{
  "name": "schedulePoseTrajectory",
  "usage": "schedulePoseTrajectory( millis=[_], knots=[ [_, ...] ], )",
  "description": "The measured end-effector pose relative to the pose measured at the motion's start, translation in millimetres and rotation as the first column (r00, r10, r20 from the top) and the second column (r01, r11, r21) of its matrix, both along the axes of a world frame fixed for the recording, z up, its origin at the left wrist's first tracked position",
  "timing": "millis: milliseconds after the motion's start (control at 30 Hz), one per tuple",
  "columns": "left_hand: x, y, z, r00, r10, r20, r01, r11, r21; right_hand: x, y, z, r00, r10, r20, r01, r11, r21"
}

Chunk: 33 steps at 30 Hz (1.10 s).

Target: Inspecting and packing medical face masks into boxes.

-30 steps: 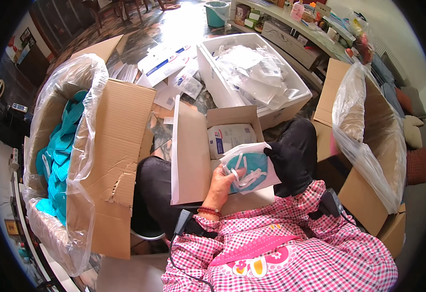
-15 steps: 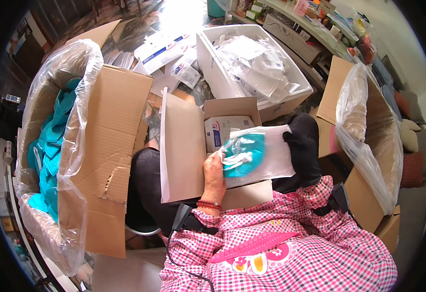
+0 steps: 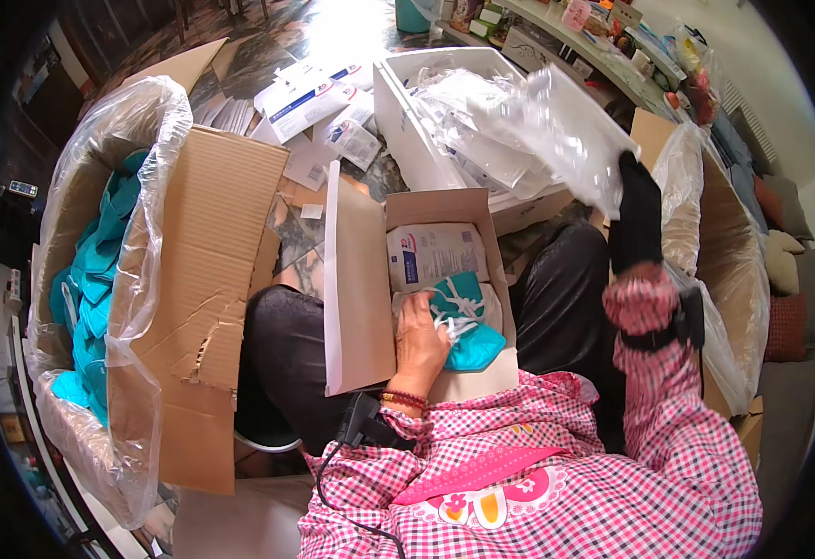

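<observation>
A small open carton [image 3: 361, 279] rests on my lap, its tall side flap standing up on the left. Inside it my left hand [image 3: 419, 337] lies with fingers stretched and thumb apart, touching the white straps of teal face masks [image 3: 475, 348]. A printed white packet [image 3: 437, 255] fills the far end. My right hand [image 3: 638, 210], in a black glove, is raised to the right of the carton. Its fingers are closed on a clear plastic bag [image 3: 570, 140], blurred by motion, held up over the corner of a white foam box [image 3: 406, 121].
Clear plastic bags [image 3: 463, 102] are heaped in the foam box. On the left, a plastic-lined cardboard box [image 3: 204, 279] contains many teal masks [image 3: 100, 279]. Another lined box [image 3: 729, 279] stands at right. White packages [image 3: 310, 116] lie on the floor beyond the carton.
The plastic bag has come away from the teal masks and moved up and right with my right hand. My left hand has lowered with the masks into the carton.
</observation>
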State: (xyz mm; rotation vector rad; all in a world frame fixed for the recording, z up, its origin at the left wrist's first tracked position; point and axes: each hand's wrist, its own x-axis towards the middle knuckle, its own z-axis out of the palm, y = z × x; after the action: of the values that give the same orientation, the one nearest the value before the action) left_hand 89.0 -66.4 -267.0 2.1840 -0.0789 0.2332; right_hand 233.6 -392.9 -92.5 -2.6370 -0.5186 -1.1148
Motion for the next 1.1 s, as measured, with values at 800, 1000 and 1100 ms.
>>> schedulePoseTrajectory(
  millis=[800, 1000, 1100],
  knots=[
    [-29.1, -0.9, 36.6, 0.935, -0.351, 0.044, 0.335, 0.919, 0.208, -27.6, 165.6, -173.1, 0.488, 0.241, -0.839, -0.326, 0.942, 0.081],
    [-16.8, -1.5, 46.6, 0.882, -0.433, 0.185, 0.46, 0.876, -0.144, -29.3, 178.6, -138.1, 0.213, -0.122, -0.969, -0.307, 0.934, -0.185],
    [-10.8, -1.2, 54.9, 0.971, -0.096, 0.219, 0.176, 0.908, -0.381, -38.7, 165.9, -146.2, 0.455, 0.171, -0.874, -0.378, 0.926, -0.016]
  ],
)
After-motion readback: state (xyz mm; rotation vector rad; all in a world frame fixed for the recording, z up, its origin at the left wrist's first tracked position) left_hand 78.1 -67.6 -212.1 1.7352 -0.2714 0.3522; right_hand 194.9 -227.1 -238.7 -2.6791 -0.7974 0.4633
